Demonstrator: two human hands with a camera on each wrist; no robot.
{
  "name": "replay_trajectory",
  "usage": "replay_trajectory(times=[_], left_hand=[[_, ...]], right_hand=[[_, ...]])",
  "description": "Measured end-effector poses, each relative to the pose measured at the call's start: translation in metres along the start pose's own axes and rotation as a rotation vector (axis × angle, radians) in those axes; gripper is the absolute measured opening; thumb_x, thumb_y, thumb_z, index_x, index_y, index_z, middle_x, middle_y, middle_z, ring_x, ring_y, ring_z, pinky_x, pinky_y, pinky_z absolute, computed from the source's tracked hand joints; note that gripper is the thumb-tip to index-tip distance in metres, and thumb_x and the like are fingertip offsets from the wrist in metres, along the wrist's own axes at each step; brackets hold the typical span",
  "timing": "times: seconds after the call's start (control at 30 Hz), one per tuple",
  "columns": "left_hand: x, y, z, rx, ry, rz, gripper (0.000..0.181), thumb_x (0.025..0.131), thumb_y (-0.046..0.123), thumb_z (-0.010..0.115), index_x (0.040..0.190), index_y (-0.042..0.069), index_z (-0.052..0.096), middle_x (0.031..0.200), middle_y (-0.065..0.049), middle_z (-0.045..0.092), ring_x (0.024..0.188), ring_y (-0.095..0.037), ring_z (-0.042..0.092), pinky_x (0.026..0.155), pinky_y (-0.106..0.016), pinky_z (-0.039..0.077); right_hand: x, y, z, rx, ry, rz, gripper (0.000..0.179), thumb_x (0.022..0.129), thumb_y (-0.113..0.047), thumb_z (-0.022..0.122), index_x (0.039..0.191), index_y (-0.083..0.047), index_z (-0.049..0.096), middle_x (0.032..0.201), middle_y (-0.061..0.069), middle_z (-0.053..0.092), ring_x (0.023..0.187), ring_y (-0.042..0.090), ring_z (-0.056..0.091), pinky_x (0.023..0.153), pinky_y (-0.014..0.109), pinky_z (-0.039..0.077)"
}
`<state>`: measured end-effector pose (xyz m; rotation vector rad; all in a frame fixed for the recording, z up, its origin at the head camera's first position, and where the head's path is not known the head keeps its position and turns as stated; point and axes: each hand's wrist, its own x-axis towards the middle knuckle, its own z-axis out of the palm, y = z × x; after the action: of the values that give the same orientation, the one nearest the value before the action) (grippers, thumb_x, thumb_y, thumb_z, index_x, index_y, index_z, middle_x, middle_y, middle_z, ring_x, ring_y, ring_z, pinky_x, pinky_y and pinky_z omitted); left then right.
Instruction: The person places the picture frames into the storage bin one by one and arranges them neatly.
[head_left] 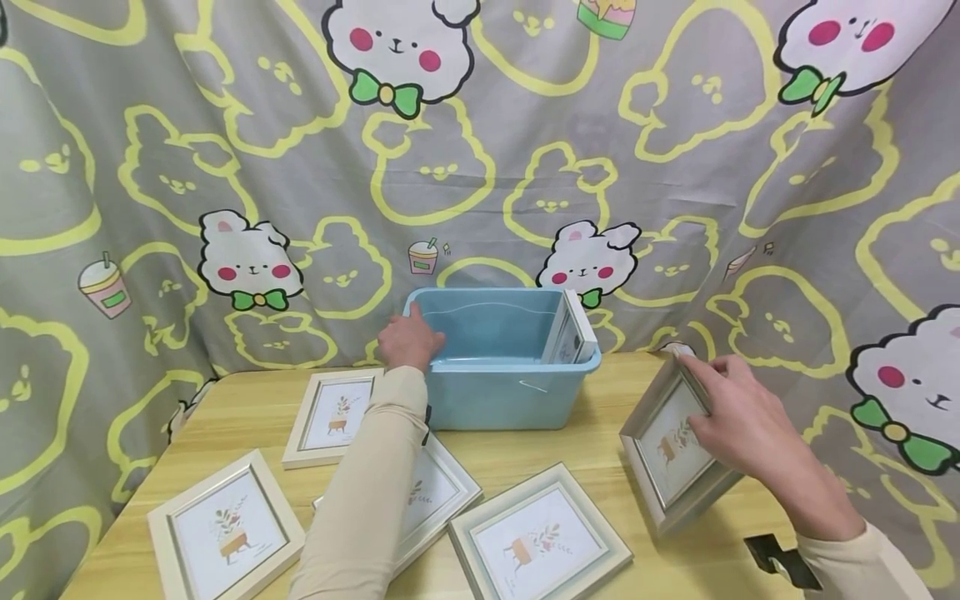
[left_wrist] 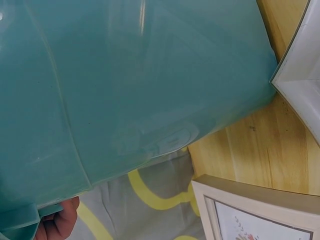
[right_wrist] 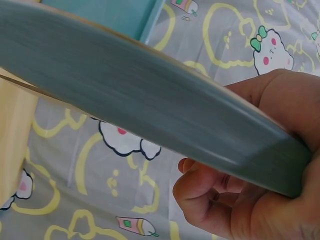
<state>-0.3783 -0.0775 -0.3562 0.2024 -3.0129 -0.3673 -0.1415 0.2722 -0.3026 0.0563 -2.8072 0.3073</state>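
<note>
My left hand (head_left: 410, 340) grips the left rim of a light blue plastic bin (head_left: 495, 400), and its fingers (left_wrist: 61, 220) curl over that rim in the left wrist view. A white picture frame (head_left: 583, 321) stands on edge inside the bin against the right wall. At the right, my right hand (head_left: 742, 412) holds another picture frame (head_left: 645, 483) by its upper edge, tilted up over the table with its flower-pot print facing left. In the right wrist view the frame's side edge (right_wrist: 140, 95) runs across between thumb and curled fingers.
Several picture frames lie face up on the wooden table (head_left: 555, 450): a cream one (head_left: 168, 525) front left, one (head_left: 300, 429) behind it, one (head_left: 457, 483) partly under my left forearm, and one (head_left: 611, 567) front middle. A patterned grey curtain (head_left: 480, 192) hangs behind.
</note>
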Motion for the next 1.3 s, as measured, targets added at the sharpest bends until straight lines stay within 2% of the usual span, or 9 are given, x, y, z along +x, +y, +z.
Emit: replay_trajectory(times=[0.3, 0.53, 0.73, 0.93, 1.3], left_hand=[[0.001, -0.010, -0.005, 0.001, 0.014, -0.004, 0.081, 0.086, 0.047, 0.054, 0.154, 0.017, 0.021, 0.124, -0.028, 0.053, 0.097, -0.037, 0.063, 0.077, -0.045, 0.052], [0.000, -0.014, -0.009, 0.014, 0.032, -0.027, 0.080, 0.087, 0.048, 0.055, 0.154, 0.019, 0.023, 0.124, -0.028, 0.053, 0.098, -0.037, 0.063, 0.078, -0.045, 0.052], [-0.002, -0.011, -0.009, 0.008, 0.021, -0.032, 0.080, 0.087, 0.049, 0.055, 0.154, 0.020, 0.024, 0.124, -0.026, 0.055, 0.098, -0.036, 0.064, 0.079, -0.043, 0.052], [-0.003, -0.005, -0.005, -0.003, 0.020, -0.028, 0.078, 0.087, 0.049, 0.056, 0.153, 0.021, 0.026, 0.125, -0.026, 0.055, 0.099, -0.036, 0.063, 0.081, -0.044, 0.052], [-0.005, -0.003, -0.003, -0.015, 0.017, -0.035, 0.075, 0.087, 0.050, 0.054, 0.153, 0.024, 0.029, 0.125, -0.023, 0.057, 0.097, -0.033, 0.063, 0.079, -0.043, 0.052]], right_hand=[[0.016, -0.011, -0.011, 0.016, 0.005, -0.003, 0.074, 0.075, -0.003, 0.065, 0.144, -0.005, 0.041, 0.125, 0.035, 0.037, 0.078, 0.038, 0.053, 0.059, 0.047, 0.041], [0.029, -0.017, -0.023, 0.018, -0.006, -0.006, 0.075, 0.076, -0.004, 0.064, 0.147, -0.008, 0.039, 0.128, 0.036, 0.036, 0.091, 0.046, 0.051, 0.061, 0.049, 0.041], [0.035, -0.017, -0.036, 0.026, -0.019, 0.014, 0.077, 0.077, -0.004, 0.062, 0.149, -0.009, 0.036, 0.134, 0.039, 0.030, 0.102, 0.051, 0.046, 0.066, 0.054, 0.041], [0.035, -0.015, -0.045, 0.022, 0.004, 0.022, 0.080, 0.076, -0.005, 0.063, 0.150, -0.011, 0.034, 0.132, 0.037, 0.032, 0.107, 0.051, 0.042, 0.072, 0.061, 0.037], [0.041, -0.018, -0.063, 0.005, 0.016, 0.041, 0.081, 0.076, -0.005, 0.061, 0.151, -0.011, 0.032, 0.126, 0.035, 0.033, 0.100, 0.048, 0.042, 0.065, 0.052, 0.038]])
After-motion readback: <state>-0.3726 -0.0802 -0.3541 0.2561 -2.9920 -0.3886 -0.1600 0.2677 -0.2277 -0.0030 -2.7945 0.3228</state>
